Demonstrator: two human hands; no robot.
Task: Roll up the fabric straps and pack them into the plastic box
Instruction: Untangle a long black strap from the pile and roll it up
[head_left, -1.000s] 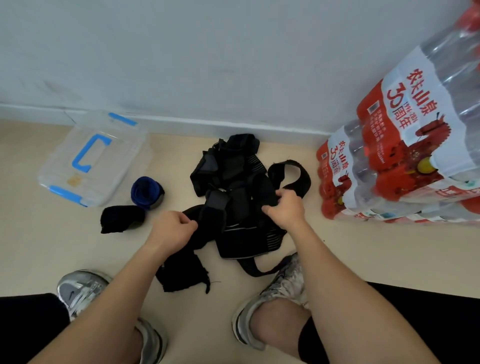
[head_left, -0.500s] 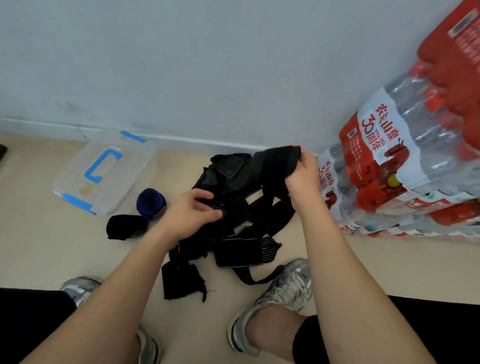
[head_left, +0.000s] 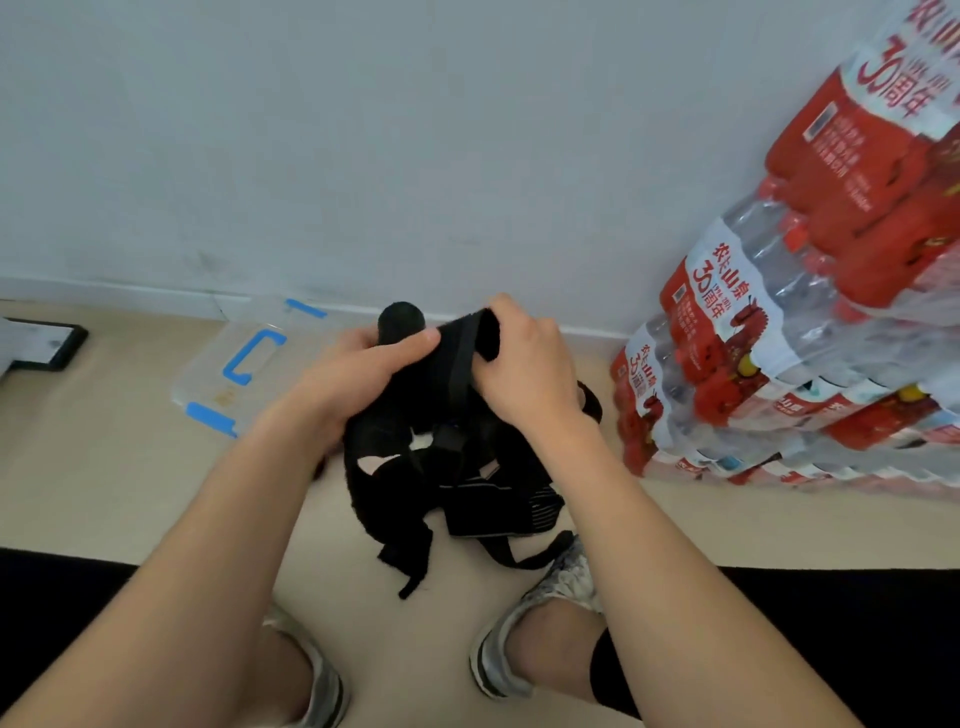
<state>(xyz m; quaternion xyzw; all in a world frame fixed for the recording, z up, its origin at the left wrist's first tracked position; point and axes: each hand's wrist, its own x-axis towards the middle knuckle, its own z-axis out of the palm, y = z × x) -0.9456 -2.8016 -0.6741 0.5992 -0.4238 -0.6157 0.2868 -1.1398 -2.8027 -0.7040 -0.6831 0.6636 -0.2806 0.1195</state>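
1. The fabric straps (head_left: 457, 493) are held up in a black tangle between the knees. The lower loops trail down to the floor (head_left: 104, 493), probably so that one strap can be told from the rest.
2. The left hand (head_left: 358, 387) is clenched around the upper part of the bundle, with the thumb laid across the front. A rounded black end (head_left: 401, 321) is seen poking up above the fingers. It looks like the start of a roll, though that cannot be confirmed.
3. The right hand (head_left: 530, 369) is curled over a flat strap end at the top and grasps it. The band is pulled taut between the two hands, most likely so it can be wound evenly.
4. The plastic box (head_left: 208, 374) is seen on the floor against the wall (head_left: 363, 156), to the left and beyond the hands. It is within reach but well apart from the straps. Its blue-handled lid appears to be on, so it would have to be opened before packing.
5. Water bottle packs (head_left: 753, 374) are stacked at the right, close beside the work. Loose loops could be caught there or under the shoes (head_left: 550, 597).
6. The task is judged to be at an early stage, since most of the fabric is hanging unrolled.
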